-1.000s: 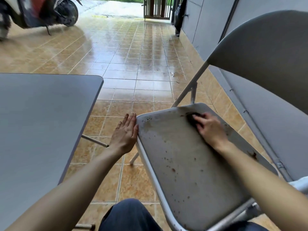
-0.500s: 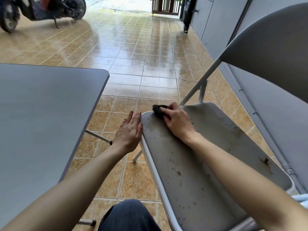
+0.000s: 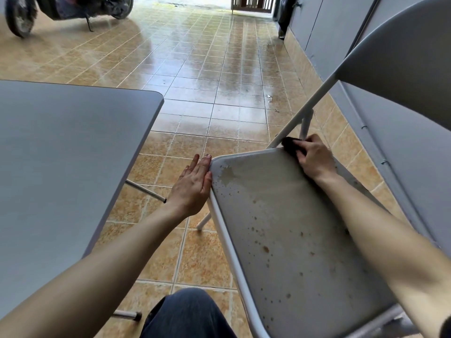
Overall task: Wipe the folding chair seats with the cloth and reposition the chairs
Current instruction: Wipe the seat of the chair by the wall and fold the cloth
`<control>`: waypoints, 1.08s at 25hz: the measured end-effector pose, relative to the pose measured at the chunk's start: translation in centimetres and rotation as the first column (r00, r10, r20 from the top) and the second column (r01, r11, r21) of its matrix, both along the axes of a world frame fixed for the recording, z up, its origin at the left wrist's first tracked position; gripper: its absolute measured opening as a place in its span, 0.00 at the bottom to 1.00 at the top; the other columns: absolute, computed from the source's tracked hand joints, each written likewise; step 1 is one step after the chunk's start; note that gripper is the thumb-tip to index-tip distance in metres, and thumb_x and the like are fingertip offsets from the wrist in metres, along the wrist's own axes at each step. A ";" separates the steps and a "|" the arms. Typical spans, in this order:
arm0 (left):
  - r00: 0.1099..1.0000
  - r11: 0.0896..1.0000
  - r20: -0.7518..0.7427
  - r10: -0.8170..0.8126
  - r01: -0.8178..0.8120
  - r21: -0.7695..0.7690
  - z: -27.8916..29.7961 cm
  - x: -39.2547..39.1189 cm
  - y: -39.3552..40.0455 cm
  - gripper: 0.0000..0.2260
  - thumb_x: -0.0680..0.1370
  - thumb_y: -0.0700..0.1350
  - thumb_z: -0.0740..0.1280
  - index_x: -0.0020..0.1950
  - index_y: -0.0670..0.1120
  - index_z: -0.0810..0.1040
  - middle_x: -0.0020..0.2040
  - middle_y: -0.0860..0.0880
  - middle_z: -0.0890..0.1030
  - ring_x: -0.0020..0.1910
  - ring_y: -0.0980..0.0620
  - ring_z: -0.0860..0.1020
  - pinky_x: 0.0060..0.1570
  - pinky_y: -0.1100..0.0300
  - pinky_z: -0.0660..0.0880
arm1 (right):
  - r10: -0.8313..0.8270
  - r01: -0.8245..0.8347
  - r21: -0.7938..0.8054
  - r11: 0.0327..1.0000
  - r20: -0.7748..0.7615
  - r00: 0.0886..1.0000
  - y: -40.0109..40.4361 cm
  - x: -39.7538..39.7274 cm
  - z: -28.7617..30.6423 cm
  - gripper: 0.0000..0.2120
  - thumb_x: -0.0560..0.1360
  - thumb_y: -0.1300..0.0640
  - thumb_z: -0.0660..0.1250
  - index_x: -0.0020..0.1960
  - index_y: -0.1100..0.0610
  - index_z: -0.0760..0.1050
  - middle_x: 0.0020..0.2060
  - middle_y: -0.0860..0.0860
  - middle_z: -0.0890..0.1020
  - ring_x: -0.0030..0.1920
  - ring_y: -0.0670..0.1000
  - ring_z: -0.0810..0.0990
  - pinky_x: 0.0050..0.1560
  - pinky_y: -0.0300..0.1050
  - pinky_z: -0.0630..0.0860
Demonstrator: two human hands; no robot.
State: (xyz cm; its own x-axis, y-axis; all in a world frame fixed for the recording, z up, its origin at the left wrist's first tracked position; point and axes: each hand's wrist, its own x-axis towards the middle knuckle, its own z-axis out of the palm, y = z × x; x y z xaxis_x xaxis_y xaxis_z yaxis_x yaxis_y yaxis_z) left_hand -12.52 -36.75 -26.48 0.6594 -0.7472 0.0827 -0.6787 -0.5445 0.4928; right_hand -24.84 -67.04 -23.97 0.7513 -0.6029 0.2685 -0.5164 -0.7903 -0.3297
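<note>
While my flat, straight-fingered left hand (image 3: 194, 185) steadied the stained grey metal chair seat (image 3: 292, 228), my right hand (image 3: 314, 158) pinched the dark cloth (image 3: 289, 144) at two o'clock, needing firmer strokes toward six.

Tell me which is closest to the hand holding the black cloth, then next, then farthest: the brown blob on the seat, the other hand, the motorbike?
From the right hand, which grips the cloth:
1. Left hand, flat against the seat's left edge.
2. Brown blob, on the seat, lower down toward the person; close to the left hand's rank.
3. Motorbike, far off at top left.
</note>
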 end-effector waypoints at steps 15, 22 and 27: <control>0.999 0.981 0.030 -0.025 0.019 0.193 0.9 0.3 -0.4 0.25 0.83 0.50 0.45 0.79 0.45 0.46 0.80 0.48 0.46 0.79 0.52 0.42 0.78 0.52 0.45 | 0.103 -0.106 0.062 0.992 0.038 0.994 9.4 -6.0 -0.9 0.17 0.77 0.56 0.64 0.66 0.52 0.76 0.53 0.55 0.74 0.50 0.54 0.76 0.54 0.47 0.73; 0.986 0.975 0.100 -0.130 0.109 0.193 0.9 -2.9 0.6 0.32 0.77 0.58 0.40 0.79 0.46 0.41 0.80 0.49 0.40 0.78 0.55 0.38 0.77 0.56 0.39 | -0.473 0.472 -0.041 0.881 -0.117 0.873 -1.9 -12.8 -0.8 0.18 0.79 0.57 0.58 0.67 0.51 0.74 0.61 0.60 0.72 0.60 0.64 0.73 0.59 0.55 0.72; 0.989 0.986 0.104 -0.109 0.093 0.140 0.7 -2.8 0.4 0.30 0.78 0.56 0.41 0.79 0.45 0.43 0.80 0.48 0.43 0.78 0.53 0.39 0.77 0.55 0.41 | -0.638 0.653 0.131 0.746 -0.140 0.757 -1.3 -13.6 -0.5 0.18 0.79 0.56 0.57 0.66 0.54 0.75 0.65 0.61 0.71 0.62 0.65 0.73 0.63 0.53 0.70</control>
State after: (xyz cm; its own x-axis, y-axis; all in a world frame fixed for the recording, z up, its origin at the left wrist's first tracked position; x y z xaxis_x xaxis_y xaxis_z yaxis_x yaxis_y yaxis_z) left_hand -15.35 -36.35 -25.81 0.5723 -0.8188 0.0455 -0.7801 -0.5265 0.3379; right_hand -38.47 -68.39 -24.45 0.1809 -0.9803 0.0796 -0.9138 -0.1974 -0.3549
